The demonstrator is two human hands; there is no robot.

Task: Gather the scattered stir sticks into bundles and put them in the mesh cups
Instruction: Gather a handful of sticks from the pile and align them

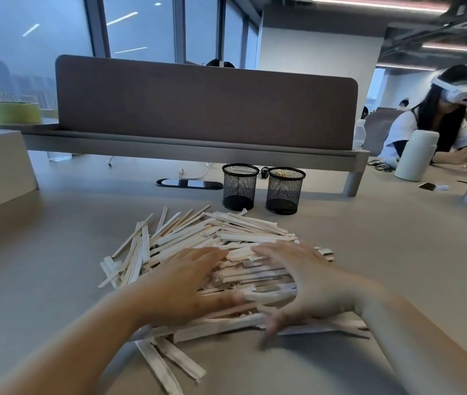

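The stir sticks (243, 235) are lying in one loose, criss-crossed pile on the near middle of the table (55, 266), most of them in paper sleeves. A few strays are trailing off the near-left edge of the pile towards the table's near side.

The left hand (186, 283) is resting palm down on the left part of the pile, fingers straight and held close together, pointing to the far right. The right hand (303, 277) is resting palm down on the right part, fingers extended and slightly apart, pointing to the far left; its thumb is blurred at the pile's near edge. Neither hand is gripping a stick. The fingertips of the two hands are lying near each other, apart.

The left mesh cup (240, 186) and the right mesh cup (285, 190) are standing upright, just beside each other, just beyond the far edge of the pile. Whether the cups are holding anything cannot be told.

Behind the cups a brown divider panel (203, 101) is standing on a raised shelf. At the far right another person (432, 124) is sitting with a white headset on, a white bottle (414, 155) standing nearby.
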